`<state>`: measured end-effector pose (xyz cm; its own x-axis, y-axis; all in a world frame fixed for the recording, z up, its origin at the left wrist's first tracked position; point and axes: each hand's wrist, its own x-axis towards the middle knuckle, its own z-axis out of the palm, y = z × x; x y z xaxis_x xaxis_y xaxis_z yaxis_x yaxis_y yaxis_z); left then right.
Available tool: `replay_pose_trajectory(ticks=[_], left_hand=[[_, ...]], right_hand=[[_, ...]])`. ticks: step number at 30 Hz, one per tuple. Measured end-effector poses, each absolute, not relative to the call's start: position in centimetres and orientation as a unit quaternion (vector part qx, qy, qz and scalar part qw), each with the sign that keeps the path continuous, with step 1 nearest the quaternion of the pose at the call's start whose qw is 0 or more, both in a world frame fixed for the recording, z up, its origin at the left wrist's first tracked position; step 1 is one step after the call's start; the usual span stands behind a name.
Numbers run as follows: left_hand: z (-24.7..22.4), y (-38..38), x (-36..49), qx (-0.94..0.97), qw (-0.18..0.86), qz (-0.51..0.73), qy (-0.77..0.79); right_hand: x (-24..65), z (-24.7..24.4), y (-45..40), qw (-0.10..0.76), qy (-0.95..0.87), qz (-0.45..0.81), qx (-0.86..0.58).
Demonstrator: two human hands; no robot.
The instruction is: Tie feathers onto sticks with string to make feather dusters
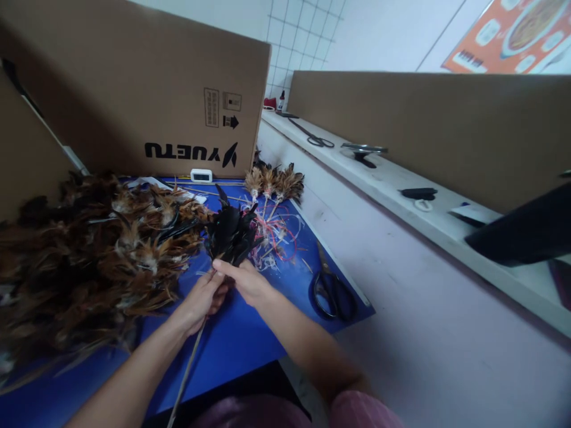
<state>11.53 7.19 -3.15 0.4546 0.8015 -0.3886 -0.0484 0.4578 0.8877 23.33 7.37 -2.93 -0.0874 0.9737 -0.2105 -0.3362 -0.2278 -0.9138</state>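
Note:
Both hands meet over the blue tabletop (250, 339) on a feather duster (231, 229) with dark feathers. My left hand (206, 300) is closed around the top of its thin stick (190, 362), which slants down toward my body. My right hand (250, 282) grips the base of the feathers, its thumb pressed near the left fingers. The exact point where feathers join stick is hidden by my fingers. To the left lies a big heap of loose brown and black feathers (147, 238). Black-handled scissors (332, 291) rest on the right.
Several small brown feather bundles (272, 181) on sticks lie at the back, beside tangled pink and white string (279, 235). A small white digital display (201, 175) stands before a large cardboard box (134, 89). A white ledge (392, 202) on the right holds another pair of scissors (319, 139).

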Motion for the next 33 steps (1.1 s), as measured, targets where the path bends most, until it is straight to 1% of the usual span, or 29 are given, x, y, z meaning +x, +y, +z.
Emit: replay_pose_trajectory(ticks=[3, 6, 11, 18, 26, 31, 33], left_hand=[[-3.0, 7.1, 11.6, 0.434, 0.727, 0.292, 0.445], [-3.1, 7.0, 11.7, 0.439, 0.714, 0.295, 0.46], [-3.5, 7.1, 11.9, 0.449, 0.711, 0.281, 0.463], [-3.4, 7.3, 11.7, 0.393, 0.759, 0.266, 0.447], [-3.7, 8.4, 11.2, 0.298, 0.841, 0.26, 0.37], [-4.0, 8.6, 11.0, 0.279, 0.855, 0.254, 0.355], [-4.0, 8.7, 10.9, 0.282, 0.857, 0.256, 0.349]], right_hand=[[22.1, -2.5, 8.6, 0.579, -0.298, 0.628, -0.427], [21.5, -2.4, 9.3, 0.59, -0.26, 0.634, -0.426], [21.3, -2.6, 9.2, 0.584, -0.236, 0.632, -0.452], [21.6, -2.9, 9.0, 0.579, -0.269, 0.612, -0.467], [22.0, -3.0, 8.9, 0.548, -0.301, 0.607, -0.491], [22.1, -3.2, 9.0, 0.566, -0.302, 0.606, -0.47], [22.3, -3.0, 9.0, 0.56, -0.313, 0.611, -0.464]])
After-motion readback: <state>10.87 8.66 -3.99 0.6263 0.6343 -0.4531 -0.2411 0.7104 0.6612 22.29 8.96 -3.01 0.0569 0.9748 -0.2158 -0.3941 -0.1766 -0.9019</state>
